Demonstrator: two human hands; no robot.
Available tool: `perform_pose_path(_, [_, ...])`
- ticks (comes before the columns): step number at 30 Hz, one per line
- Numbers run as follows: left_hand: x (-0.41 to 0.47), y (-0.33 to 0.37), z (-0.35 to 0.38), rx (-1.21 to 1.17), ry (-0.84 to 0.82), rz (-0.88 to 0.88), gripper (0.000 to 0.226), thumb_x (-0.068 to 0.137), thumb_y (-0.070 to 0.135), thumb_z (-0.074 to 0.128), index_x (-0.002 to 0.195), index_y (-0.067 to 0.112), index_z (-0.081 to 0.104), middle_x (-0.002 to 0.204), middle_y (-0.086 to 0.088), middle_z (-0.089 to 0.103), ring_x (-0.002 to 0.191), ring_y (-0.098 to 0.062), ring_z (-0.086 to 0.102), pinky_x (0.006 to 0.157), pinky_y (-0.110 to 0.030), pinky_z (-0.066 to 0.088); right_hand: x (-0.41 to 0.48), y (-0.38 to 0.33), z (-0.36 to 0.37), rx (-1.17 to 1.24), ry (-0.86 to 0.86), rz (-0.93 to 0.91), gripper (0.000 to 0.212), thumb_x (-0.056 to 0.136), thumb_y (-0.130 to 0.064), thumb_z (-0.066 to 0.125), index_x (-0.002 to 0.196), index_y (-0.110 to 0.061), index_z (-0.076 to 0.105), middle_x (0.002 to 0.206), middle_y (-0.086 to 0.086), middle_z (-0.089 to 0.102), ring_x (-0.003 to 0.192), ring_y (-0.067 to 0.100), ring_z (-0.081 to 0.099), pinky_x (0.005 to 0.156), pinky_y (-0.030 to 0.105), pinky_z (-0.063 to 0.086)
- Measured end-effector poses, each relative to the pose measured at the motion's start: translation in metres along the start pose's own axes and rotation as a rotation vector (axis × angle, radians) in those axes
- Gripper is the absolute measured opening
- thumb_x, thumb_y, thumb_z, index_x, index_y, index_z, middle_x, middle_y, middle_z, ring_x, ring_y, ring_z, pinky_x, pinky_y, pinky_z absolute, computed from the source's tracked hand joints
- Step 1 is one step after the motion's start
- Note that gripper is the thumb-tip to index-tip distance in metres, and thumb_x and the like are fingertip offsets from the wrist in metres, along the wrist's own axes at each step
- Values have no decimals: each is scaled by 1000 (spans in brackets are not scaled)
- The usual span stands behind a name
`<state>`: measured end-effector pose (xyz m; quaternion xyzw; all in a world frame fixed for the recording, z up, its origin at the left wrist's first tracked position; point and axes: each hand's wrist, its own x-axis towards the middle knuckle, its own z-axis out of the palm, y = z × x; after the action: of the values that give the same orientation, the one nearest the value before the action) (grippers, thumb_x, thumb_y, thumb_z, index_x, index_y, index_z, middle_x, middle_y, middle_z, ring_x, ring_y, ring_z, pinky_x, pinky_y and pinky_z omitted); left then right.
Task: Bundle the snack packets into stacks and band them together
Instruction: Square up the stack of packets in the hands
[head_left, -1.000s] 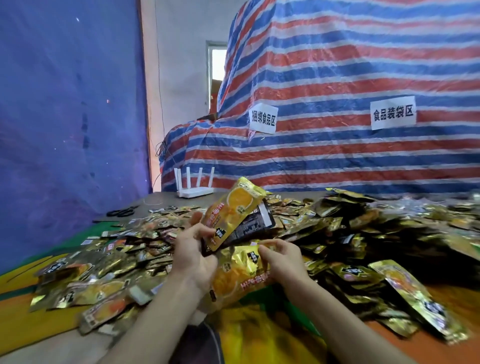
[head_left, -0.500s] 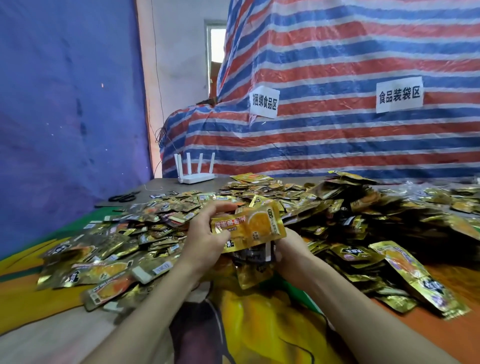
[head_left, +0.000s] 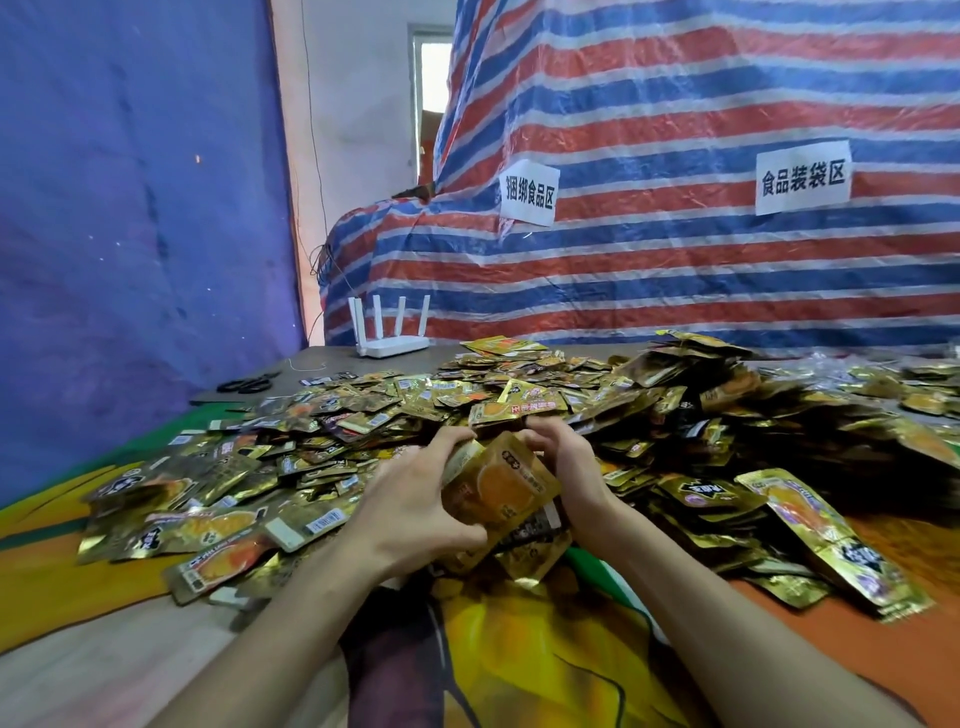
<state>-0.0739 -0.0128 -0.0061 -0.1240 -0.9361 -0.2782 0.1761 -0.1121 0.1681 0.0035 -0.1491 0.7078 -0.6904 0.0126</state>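
A small stack of gold snack packets (head_left: 498, 493), orange fruit printed on the top one, sits between my two hands just above the table. My left hand (head_left: 415, 499) grips the stack's left side with its fingers curled over the top edge. My right hand (head_left: 566, 467) curls round the right side and far end. A big loose heap of the same gold packets (head_left: 675, 415) covers the table behind and to both sides. No band is visible on the stack.
A white router (head_left: 392, 338) with several antennas stands at the table's far left, black scissors (head_left: 247, 384) lie near it. Striped tarpaulin (head_left: 675, 260) with two paper labels rises behind the table; a blue sheet (head_left: 130, 208) hangs at left. A large packet (head_left: 831, 540) lies at right.
The packets have come down from a raised, tilted hold to a low one near the table. Both hands have closed in round the stack, squaring it together.
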Motion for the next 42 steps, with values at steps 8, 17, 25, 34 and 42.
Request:
perform_pose_path(8, [-10, 2, 3, 369, 101, 55, 70, 54, 82, 45, 106, 37, 34, 104, 17, 42, 101, -12, 41, 79, -34, 32, -2, -15, -10, -218, -199, -6, 70, 79, -80, 52, 96, -17, 77, 106, 15, 74, 99, 33, 72, 92, 47, 57])
perform_pose_path(17, [-14, 8, 10, 260, 18, -40, 58, 70, 61, 63, 123, 40, 49, 112, 11, 53, 111, -17, 49, 79, -35, 43, 5, -18, -27, -356, -272, 139, 31, 96, -45, 56, 85, -25, 77, 100, 7, 75, 82, 15, 72, 65, 25, 53])
perform_pose_path(25, [-12, 9, 17, 48, -3, -80, 62, 73, 35, 71, 130, 25, 47, 119, 4, 44, 115, -17, 39, 92, -35, 45, 1, 5, 10, -470, 127, 73, 30, 95, -46, 63, 89, -18, 75, 85, 2, 74, 83, 18, 72, 80, 40, 60])
perform_pose_path(34, [-17, 22, 15, 296, 13, -78, 50, 76, 50, 63, 121, 36, 47, 113, 13, 55, 109, -19, 50, 78, -37, 42, 4, 15, 19, -202, 291, 106, 26, 90, -20, 55, 83, -3, 73, 85, 9, 72, 86, 27, 66, 84, 46, 57])
perform_pose_path(42, [-8, 13, 9, -363, 170, -158, 22, 76, 19, 86, 90, 17, 70, 85, -9, 72, 80, -25, 68, 73, -42, 56, 8, 5, 5, 285, 330, -85, 52, 81, -61, 65, 98, -11, 73, 98, 6, 76, 92, 20, 72, 78, 35, 55])
